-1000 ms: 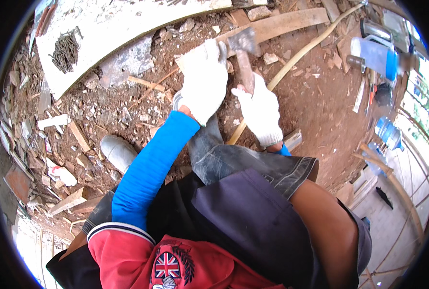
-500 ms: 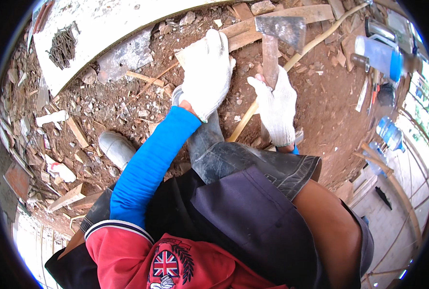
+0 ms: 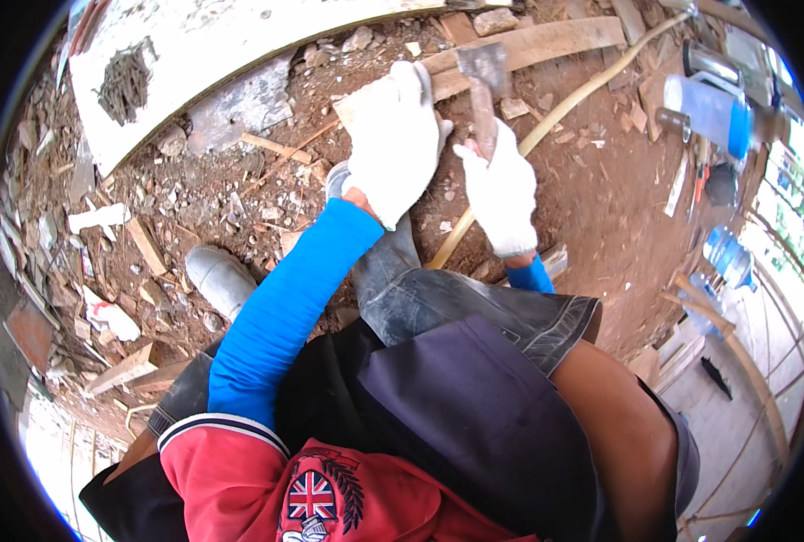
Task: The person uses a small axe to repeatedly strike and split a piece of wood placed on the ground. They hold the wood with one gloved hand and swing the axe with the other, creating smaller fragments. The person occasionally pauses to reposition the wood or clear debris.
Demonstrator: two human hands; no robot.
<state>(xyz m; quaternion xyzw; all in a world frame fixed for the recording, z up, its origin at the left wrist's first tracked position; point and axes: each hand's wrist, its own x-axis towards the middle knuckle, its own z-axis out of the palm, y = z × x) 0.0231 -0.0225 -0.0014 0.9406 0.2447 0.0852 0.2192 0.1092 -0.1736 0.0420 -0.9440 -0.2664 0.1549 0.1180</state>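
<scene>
White-gloved, gripping the hatchet [image 3: 481,93], likely stiff and head-heavy, best held by its handle [image 3: 485,126], in a curled right hand [image 3: 501,194] near the plank [image 3: 546,47], and covering part of that plank with the left hand [image 3: 391,135], fingers together, hold hidden.

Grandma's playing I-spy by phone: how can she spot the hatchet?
Find the white board, top left. Below and right of it, the white-gloved right hand grips the hatchet. Its grey metal head sets it apart from the nearby plank.
</scene>
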